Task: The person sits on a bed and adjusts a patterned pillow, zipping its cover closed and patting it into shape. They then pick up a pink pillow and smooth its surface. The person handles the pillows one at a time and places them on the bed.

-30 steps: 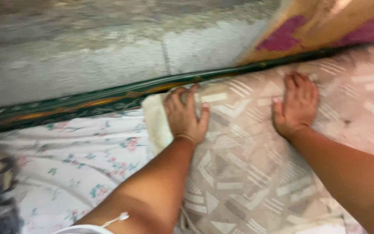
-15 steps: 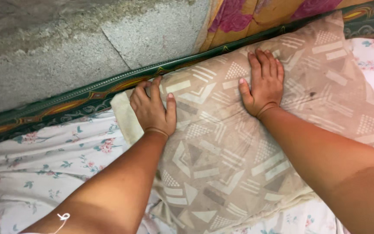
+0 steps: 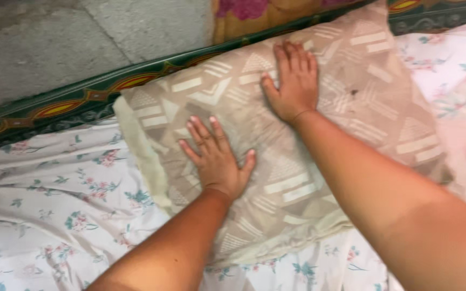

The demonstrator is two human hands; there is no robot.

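A beige pillow (image 3: pixel 362 97) with a pale geometric pattern lies on a white floral bedsheet (image 3: pixel 66 215). My left hand (image 3: pixel 217 159) rests flat on the pillow's middle, fingers spread, holding nothing. My right hand (image 3: pixel 293 81) presses palm-down on the pillow's far part, near its top edge, fingers together and extended. Both forearms reach in from the bottom of the view.
A dark green patterned mattress edge (image 3: pixel 60 110) runs along the far side of the bed against a rough grey concrete wall (image 3: pixel 55 43). A yellow cloth with purple flowers (image 3: pixel 254 13) hangs at the top. A pink floral fabric (image 3: pixel 459 108) lies at the right.
My left hand has moved from the pillow's far left corner to its middle and flattened out. The pillow now shows whole, away from the wall edge, as the view shifted.
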